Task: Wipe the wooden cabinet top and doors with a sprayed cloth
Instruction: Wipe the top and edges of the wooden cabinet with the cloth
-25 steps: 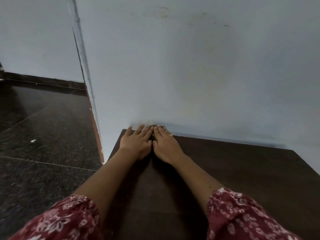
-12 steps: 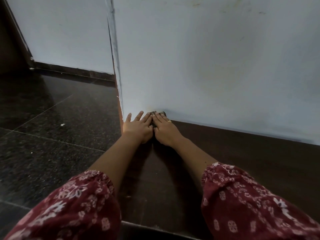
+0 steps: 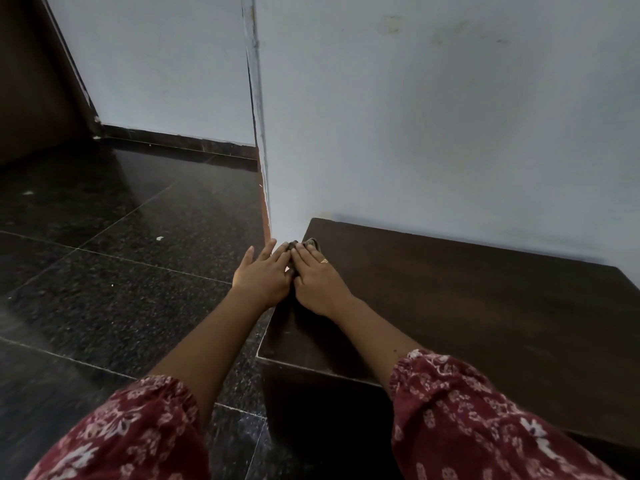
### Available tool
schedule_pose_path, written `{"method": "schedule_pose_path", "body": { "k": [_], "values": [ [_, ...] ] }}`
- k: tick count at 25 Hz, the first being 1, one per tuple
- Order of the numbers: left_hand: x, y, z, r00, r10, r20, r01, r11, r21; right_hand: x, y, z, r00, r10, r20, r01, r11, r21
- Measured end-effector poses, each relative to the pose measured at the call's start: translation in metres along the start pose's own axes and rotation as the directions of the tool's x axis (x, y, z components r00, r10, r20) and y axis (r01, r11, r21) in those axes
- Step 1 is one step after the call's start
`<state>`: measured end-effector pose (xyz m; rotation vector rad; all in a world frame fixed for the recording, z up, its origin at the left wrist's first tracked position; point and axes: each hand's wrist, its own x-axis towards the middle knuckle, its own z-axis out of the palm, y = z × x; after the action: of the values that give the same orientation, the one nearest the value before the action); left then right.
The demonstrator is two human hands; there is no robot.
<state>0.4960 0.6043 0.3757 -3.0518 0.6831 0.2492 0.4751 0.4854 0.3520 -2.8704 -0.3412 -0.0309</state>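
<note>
A dark wooden cabinet top (image 3: 485, 306) fills the right half of the view, set against a pale wall. My left hand (image 3: 263, 275) and my right hand (image 3: 317, 278) lie side by side at the top's left edge, fingers straight, pressing flat on a small dark cloth (image 3: 304, 244). Only the cloth's far end shows past the fingertips; the rest is hidden under the hands. My left hand hangs partly past the cabinet's left edge. A ring sits on my right hand. The cabinet's front face (image 3: 311, 410) is in deep shadow.
Dark speckled stone floor (image 3: 121, 271) spreads to the left, with a small white scrap (image 3: 159, 238) on it. The pale wall's corner edge (image 3: 258, 133) stands just behind my hands. A dark wooden panel (image 3: 31, 81) rises at far left.
Both hands, pressed on the cloth, have slid from the back of the cabinet top near the wall to its left edge. The view has shifted left and back.
</note>
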Motion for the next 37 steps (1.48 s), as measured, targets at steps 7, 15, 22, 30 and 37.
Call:
{"method": "schedule_pose_path", "body": {
  "k": [7,15,22,30,37],
  "values": [
    [-0.07,0.002,0.012,1.0,-0.019,0.012,0.019,1.0,-0.022,-0.06,-0.039,0.005,0.999,-0.044,-0.019,0.045,0.995,0.09],
    [-0.126,0.022,0.019,0.995,-0.089,-0.05,0.087,0.995,-0.051,-0.108,-0.051,0.004,0.99,-0.142,-0.02,0.143,0.988,0.051],
    [-0.132,0.065,0.029,0.996,-0.015,-0.087,0.002,0.988,-0.153,-0.151,-0.021,-0.01,0.993,-0.122,-0.009,0.122,0.992,0.042],
    [-0.134,0.102,0.034,0.993,0.076,-0.094,-0.088,0.987,-0.131,-0.18,-0.007,-0.004,0.995,0.055,-0.087,-0.052,0.998,0.043],
    [-0.154,0.053,0.033,0.985,-0.142,-0.096,0.126,0.979,-0.158,-0.135,-0.063,0.004,0.994,-0.102,0.037,0.102,0.995,-0.003]
  ]
}}
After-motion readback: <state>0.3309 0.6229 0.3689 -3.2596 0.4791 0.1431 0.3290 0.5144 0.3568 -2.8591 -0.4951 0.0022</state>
